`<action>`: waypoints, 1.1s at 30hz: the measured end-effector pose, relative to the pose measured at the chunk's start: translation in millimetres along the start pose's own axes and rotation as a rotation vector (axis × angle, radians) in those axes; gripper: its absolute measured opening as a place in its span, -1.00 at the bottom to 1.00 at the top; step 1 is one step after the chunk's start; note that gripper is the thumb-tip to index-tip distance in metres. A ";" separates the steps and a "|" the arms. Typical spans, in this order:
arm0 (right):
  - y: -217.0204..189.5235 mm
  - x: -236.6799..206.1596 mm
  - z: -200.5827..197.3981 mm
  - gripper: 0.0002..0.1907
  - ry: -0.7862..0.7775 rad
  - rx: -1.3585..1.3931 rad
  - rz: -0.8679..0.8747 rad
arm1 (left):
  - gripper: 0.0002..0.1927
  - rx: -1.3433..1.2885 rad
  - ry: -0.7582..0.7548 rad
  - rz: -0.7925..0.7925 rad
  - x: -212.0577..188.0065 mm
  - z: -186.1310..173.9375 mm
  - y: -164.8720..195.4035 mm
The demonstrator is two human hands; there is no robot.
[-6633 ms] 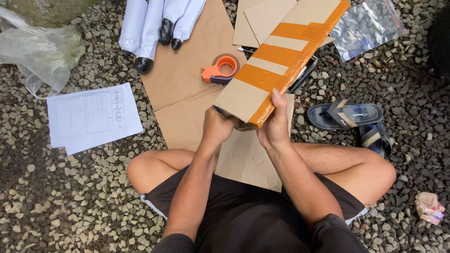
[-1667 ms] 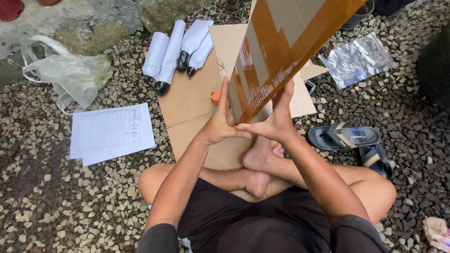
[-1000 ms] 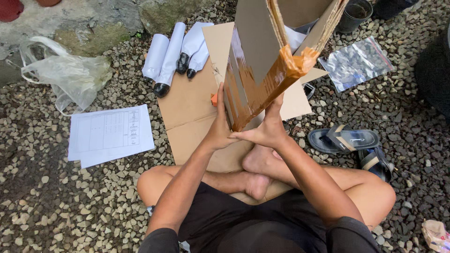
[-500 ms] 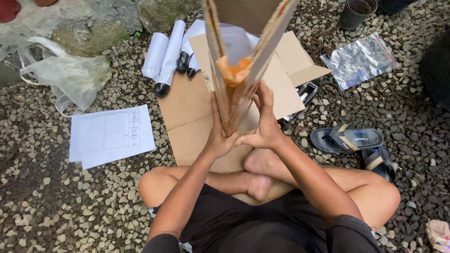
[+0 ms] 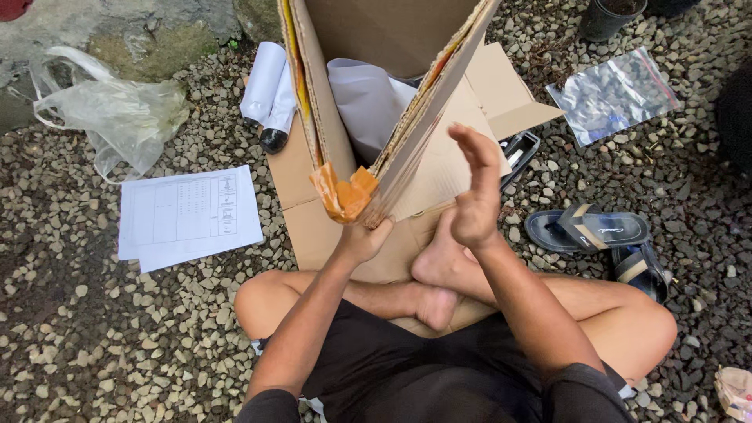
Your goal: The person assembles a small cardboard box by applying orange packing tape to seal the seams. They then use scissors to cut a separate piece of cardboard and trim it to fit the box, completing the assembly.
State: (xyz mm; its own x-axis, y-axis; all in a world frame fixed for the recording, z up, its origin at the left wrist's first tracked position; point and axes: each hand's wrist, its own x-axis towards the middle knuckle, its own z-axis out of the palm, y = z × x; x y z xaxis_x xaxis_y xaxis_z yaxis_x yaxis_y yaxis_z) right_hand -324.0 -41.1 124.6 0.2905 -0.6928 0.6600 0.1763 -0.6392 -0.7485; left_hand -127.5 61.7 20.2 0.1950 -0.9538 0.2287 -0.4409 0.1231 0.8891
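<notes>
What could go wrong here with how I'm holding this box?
Only the left hand grips the upended box at its taped bottom corner; the right hand is open and off it, so it could tip. The loose orange tape may peel further.

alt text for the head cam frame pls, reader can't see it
Seated cross-legged on gravel, a person props a folded cardboard box upright, the left hand gripping its orange-taped lower corner, the right hand open and apart from the panel. Flat cardboard sheets lie beneath; printed papers, a clear plastic bag and sandals lie around.
</notes>
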 end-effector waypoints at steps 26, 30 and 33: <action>61.9 -150.8 10.3 -0.32 -0.508 -0.206 1.150 | -0.34 -0.688 0.232 -0.221 -69.5 11.4 -49.1; 96.2 -127.1 21.2 -0.27 0.751 0.050 1.580 | -0.30 -0.763 0.293 -0.442 -44.4 -4.7 -66.8; 111.5 -101.9 43.2 -0.21 1.242 -0.051 1.683 | -0.40 -0.870 0.237 -0.687 -17.0 -13.6 -75.9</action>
State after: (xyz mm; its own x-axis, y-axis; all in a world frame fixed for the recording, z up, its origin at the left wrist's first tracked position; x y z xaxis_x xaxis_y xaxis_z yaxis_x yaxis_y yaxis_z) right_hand -293.3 -27.4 -28.9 -0.5370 -0.2690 -0.7995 0.4492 0.7110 -0.5410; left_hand -85.5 72.3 -45.8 0.3624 -0.8283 -0.4274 0.5647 -0.1697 0.8077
